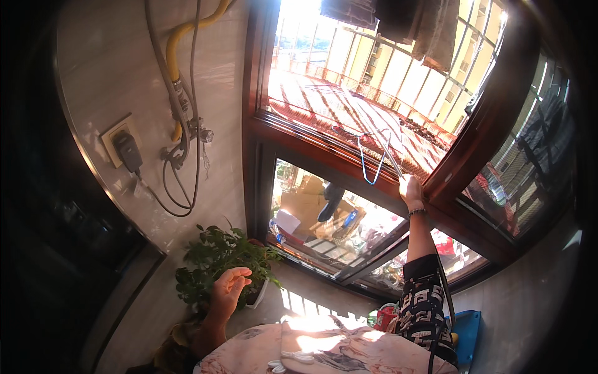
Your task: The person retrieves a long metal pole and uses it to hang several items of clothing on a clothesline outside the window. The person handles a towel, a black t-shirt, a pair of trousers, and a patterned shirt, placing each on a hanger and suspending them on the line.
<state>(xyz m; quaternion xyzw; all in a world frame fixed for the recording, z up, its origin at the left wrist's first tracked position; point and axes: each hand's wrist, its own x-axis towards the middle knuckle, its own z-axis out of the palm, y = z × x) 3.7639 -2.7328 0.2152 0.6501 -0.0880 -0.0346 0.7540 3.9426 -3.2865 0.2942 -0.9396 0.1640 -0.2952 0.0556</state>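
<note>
My right hand (411,188) is closed around a long thin pole (371,124) at the sill of the open window. The pole's far part reaches out over the red mesh floor of the barred window cage. A blue wire clothes hanger (371,161) hangs by the pole, just left of that hand; how it is held there is unclear. My left hand (231,284) is raised in front of a leafy potted plant (210,262), fingers curled loosely and holding nothing.
Clothes (392,23) hang outside at the top. A black plug (127,150) with a cable sits in the wall socket, beside a yellow hose (173,51) and pipe valves. Cardboard boxes (303,208) show through the lower pane. A blue plastic object (467,334) stands at lower right.
</note>
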